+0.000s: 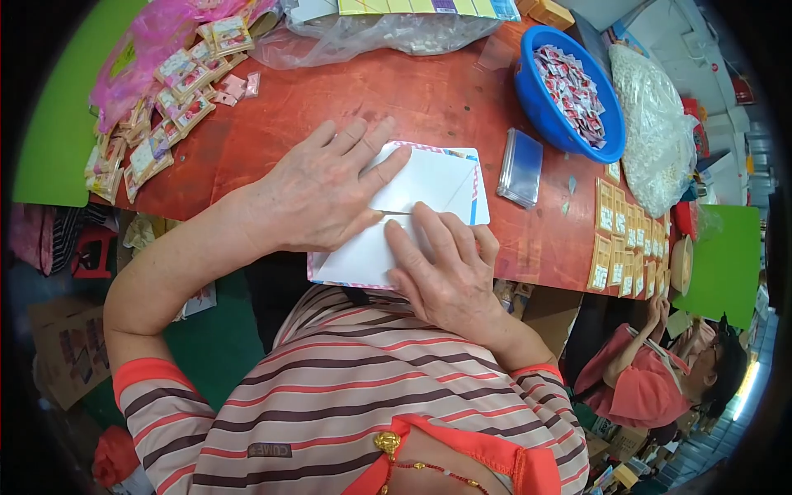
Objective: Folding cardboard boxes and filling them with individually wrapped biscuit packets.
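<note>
A folded white sheet (pixel 437 177) with pink and blue patterned edges lies at the table's near edge, its white flaps facing up. My left hand (pixel 318 194) rests across its left side, fingers stretched out and spread. On the near right part of the sheet, my right hand (pixel 452 268) presses down with its fingertips, fingers apart and slightly bent. Between the two hands a narrow gap shows where the white flaps meet. Part of the sheet is hidden under both hands.
Right of the sheet lies a stack of clear plastic sleeves (pixel 520 167). Beyond it stands a blue basin (pixel 612 103) of small packets. Several small wooden trays (pixel 606 206) line the right; small packaged sets (pixel 183 74) pile up at left. A co-worker (pixel 631 379) sits at right.
</note>
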{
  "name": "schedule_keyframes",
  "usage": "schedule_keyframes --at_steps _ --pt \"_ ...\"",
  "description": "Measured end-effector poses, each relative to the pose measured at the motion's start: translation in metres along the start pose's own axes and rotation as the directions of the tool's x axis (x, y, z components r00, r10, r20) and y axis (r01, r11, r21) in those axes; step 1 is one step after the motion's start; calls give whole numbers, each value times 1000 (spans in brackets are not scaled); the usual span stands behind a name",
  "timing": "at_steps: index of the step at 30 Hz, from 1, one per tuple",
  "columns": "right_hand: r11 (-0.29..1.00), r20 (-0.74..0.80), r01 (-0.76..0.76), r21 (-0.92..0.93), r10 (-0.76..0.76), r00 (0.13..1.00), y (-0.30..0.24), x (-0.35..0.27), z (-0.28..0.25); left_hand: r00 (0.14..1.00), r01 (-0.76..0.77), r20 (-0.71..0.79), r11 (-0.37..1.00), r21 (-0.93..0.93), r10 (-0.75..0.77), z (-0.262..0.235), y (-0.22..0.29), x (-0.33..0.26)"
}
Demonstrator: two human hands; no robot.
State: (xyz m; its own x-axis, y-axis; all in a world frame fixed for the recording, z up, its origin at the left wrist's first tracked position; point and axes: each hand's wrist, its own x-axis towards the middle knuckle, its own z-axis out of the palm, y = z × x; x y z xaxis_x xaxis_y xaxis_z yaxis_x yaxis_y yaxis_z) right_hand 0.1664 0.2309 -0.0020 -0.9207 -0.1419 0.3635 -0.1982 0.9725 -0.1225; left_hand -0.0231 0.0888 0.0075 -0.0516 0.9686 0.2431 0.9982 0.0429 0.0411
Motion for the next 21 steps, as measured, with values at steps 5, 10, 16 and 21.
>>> schedule_keyframes --at_steps 5,10,16,21 --pt "994 -136 -92 -55 84 987 5 -3 5 984 65 170 992 -107 -46 -17 3 -9" --pt "987 -193 -163 -3 159 968 9 -6 7 962 151 233 988 -23 -142 -16 21 -22" --pt "974 -88 -206 94 214 973 8 -3 4 983 181 18 980 -82 -180 11 25 -41" --pt "661 -115 -366 655 566 816 42 -13 16 774 393 -184 688 -610 -606 43 27 -55"
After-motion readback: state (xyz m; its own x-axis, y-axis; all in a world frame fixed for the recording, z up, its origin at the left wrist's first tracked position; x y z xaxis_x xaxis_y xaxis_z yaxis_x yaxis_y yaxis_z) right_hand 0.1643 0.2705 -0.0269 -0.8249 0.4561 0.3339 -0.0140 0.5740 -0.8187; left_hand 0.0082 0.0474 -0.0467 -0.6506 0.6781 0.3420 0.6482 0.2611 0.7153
